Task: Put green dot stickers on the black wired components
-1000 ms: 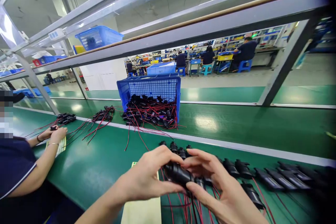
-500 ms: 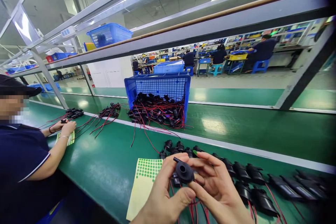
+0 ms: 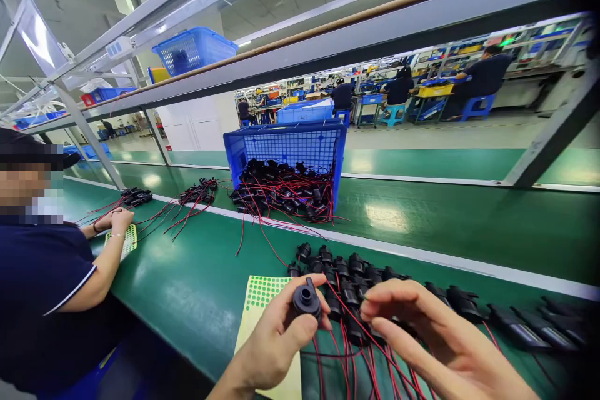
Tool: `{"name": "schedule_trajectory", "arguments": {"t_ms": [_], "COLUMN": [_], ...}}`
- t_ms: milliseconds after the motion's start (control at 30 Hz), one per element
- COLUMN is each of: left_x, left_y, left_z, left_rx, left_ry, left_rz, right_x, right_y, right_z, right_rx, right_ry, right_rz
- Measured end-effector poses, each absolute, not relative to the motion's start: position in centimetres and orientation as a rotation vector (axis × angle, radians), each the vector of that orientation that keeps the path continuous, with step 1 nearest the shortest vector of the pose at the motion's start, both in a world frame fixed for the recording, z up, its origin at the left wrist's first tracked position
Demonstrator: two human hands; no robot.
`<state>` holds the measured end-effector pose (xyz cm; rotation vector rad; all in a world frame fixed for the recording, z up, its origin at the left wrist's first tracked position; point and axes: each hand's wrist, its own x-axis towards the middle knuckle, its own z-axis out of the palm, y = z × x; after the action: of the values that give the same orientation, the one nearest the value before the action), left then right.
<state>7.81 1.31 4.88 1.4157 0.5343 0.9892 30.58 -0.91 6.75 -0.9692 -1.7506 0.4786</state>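
My left hand is closed around a small black pump, its round nozzle facing me and a side spout pointing up. To its right, my right hand is apart from the pump, fingers curved and the thumb slightly away from them. A faint speck of green shows by its fingertips, too small to make out. Beneath my left hand lies a pale sheet of round green stickers, partly covered. Several black pumps with red and dark wires sit on the bench behind and between my hands.
A blue crate tipped toward me holds a heap of wired pumps. More pumps lie at the right. A co-worker sits at the left over another sticker sheet. A metal shelf frame crosses above the green bench.
My right hand has moved right, away from the pump, and the green dot on its fingertip shows less. My left hand keeps the pump and has shifted slightly left.
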Motion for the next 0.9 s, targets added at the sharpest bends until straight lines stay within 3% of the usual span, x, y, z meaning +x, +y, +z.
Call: {"name": "schedule_trajectory", "arguments": {"t_ms": [267,900], "left_x": [8.8,9.5], "left_y": [0.3,0.5], "left_z": [3.7,2.6], "left_rx": [1.418,1.474], "left_ry": [0.621,0.658], "left_rz": [0.861,0.873], "right_x": [29.1,27.9], "right_y": [-1.6,-1.8], "right_z": [7.8,6.4], "right_rx": [-0.913,-1.001], "right_ry": [-1.855,-1.938], "right_rz": [0.836,0.589]}}
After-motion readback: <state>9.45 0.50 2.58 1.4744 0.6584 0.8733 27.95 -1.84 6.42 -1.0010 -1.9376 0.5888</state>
